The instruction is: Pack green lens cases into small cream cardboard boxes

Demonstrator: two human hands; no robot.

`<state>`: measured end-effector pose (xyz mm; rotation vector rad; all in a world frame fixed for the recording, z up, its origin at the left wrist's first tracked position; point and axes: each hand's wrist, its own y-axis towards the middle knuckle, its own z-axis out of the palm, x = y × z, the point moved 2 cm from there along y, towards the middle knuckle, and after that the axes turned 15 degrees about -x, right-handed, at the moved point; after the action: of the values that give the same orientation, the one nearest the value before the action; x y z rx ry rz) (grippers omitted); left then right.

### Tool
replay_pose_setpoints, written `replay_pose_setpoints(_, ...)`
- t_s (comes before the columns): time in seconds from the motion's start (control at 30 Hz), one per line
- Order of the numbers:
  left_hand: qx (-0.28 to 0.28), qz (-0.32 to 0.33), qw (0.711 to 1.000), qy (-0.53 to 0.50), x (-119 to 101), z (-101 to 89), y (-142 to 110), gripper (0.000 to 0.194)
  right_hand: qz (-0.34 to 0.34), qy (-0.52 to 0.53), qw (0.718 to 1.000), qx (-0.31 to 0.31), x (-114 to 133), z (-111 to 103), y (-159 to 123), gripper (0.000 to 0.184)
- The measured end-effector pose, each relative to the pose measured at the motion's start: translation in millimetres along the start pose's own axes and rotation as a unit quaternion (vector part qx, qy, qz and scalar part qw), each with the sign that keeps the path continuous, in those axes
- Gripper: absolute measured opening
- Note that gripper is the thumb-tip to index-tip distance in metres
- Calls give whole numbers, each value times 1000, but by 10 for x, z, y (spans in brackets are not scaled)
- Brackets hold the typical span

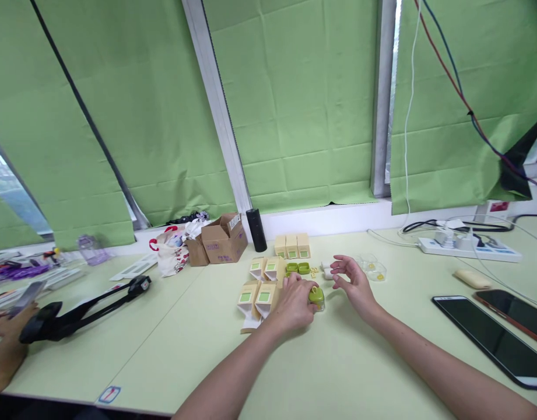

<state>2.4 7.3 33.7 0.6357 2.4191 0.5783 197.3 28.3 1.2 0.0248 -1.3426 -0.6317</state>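
My left hand (294,302) rests low over the table with its fingers curled. Its thumb and index finger close on the left side of a small clear container with a green lid (316,295). To the right, my right hand (352,284) hovers with fingers apart and nothing in them. Just beyond the hands sit green square trays (298,268), small yellow pieces (313,272) and white pieces (326,270), the latter partly hidden. Several cream boxes with green windows (265,297) stand left of my left hand, which covers part of one.
More cream boxes (291,246) stand farther back, near a black cylinder (256,230) and a cardboard box (224,239). Clear plastic containers (373,268) lie beyond my right hand. Phones (482,332) and a power strip (469,248) are at right. Another person's hand (21,321) holds a phone at left.
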Motion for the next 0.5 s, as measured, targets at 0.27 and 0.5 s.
replay_pose_setpoints(0.27, -39, 53, 997, 39, 37, -214, 78, 56, 0, 0, 1000, 7, 32, -6, -15, 48)
replay_pose_setpoints(0.5, -76, 6, 943, 325, 76, -788, 24, 26, -13, -12, 1000, 8, 41, -1, -45, 45)
